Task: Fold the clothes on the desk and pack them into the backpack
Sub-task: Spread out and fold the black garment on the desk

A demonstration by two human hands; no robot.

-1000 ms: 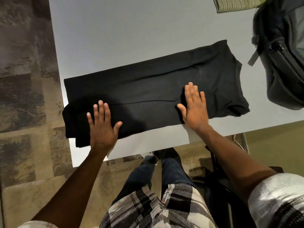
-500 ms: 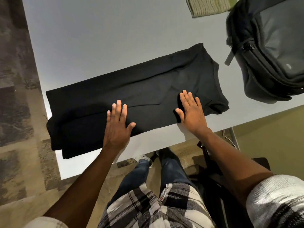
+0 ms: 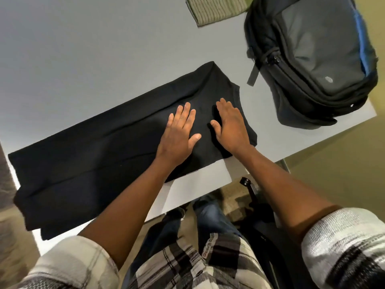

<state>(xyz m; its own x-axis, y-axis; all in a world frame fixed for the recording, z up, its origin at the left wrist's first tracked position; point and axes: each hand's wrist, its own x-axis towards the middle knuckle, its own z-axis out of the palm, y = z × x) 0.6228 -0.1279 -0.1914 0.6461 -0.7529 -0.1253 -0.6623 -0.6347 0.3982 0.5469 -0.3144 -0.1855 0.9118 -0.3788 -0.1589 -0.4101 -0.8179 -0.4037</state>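
Left hand (image 3: 179, 134) flat on the black shirt (image 3: 87, 155), fingers straight and a little spread, thumb out to the side, holding nothing. Right hand (image 3: 230, 125) flat on the same shirt just beside the left hand, fingers straight and close together, thumb pointing toward the left hand, holding nothing too. Both palms down, pressing the cloth near its neck end. Black shirt folded into a long strip across the white worktop (image 3: 104, 49), running from under the hands far out to the left, with its far left end hanging over the worktop edge. Neck end of the shirt just past the right hand. Dark grey backpack (image 3: 316, 59) with a blue stripe up and to the right of the right hand, lying on the worktop, near the shirt but not touching it. A strap from the backpack lying on the worktop between the bag and the shirt. Green striped folded cloth (image 3: 216, 9) far beyond the hands, at the top edge of the view, just beside the backpack. Plaid sleeves (image 3: 343, 243) rolled up on both arms, blue jeans (image 3: 210, 217) below the worktop edge, close to the body. Brown patterned floor (image 3: 12, 243) off to the left of the left arm.
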